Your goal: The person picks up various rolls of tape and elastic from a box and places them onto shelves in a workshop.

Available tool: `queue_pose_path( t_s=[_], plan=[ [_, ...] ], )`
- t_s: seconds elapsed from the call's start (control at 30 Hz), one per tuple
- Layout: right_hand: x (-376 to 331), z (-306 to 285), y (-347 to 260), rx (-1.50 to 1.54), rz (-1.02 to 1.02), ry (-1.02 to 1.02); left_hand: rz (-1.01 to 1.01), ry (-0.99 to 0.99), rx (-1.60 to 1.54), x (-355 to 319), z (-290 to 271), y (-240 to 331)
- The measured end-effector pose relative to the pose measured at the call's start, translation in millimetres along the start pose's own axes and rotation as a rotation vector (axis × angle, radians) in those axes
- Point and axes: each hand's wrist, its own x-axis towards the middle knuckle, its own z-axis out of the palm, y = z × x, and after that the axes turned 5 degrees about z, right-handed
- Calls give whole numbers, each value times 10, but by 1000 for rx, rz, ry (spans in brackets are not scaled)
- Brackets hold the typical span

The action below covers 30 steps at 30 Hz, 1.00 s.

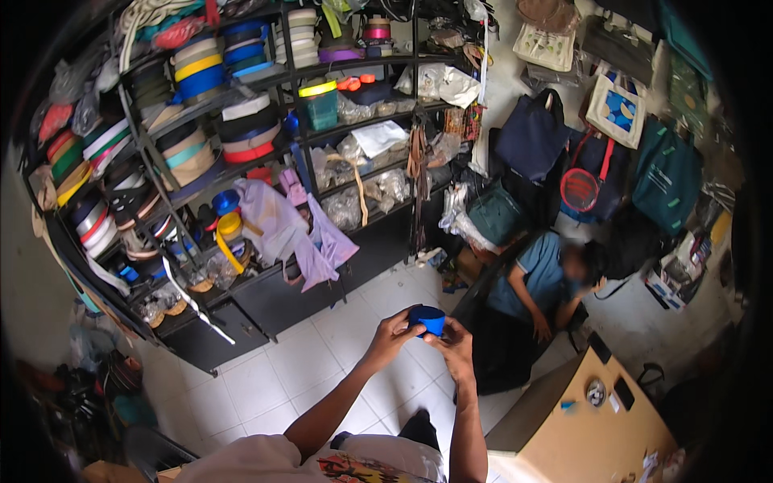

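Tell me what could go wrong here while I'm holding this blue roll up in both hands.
The blue roll is pinched only at its edges between your left hand and right hand, above the white tiled floor; a slip might send it rolling, perhaps under the black shelving. A seated person is close by, so it could drop near them.

We note a small blue roll of ribbon tape (427,319), round, held up over the white tiled floor, pinched from both sides between our two hands.
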Motion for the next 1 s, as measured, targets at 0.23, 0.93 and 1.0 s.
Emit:
queue_pose_path(
  t_s=[0.23,0.93,1.0],
  plan=[
    [1927,3,-388,-51,-62,-306,63,266,171,1400,-420,12],
    [6470,1100,-1503,-8,-447,-472,366,292,387,5362,-2412,545],
    [6772,1093,-1753,-22,-503,-458,451,294,521,5723,-2436,707]
  ],
)
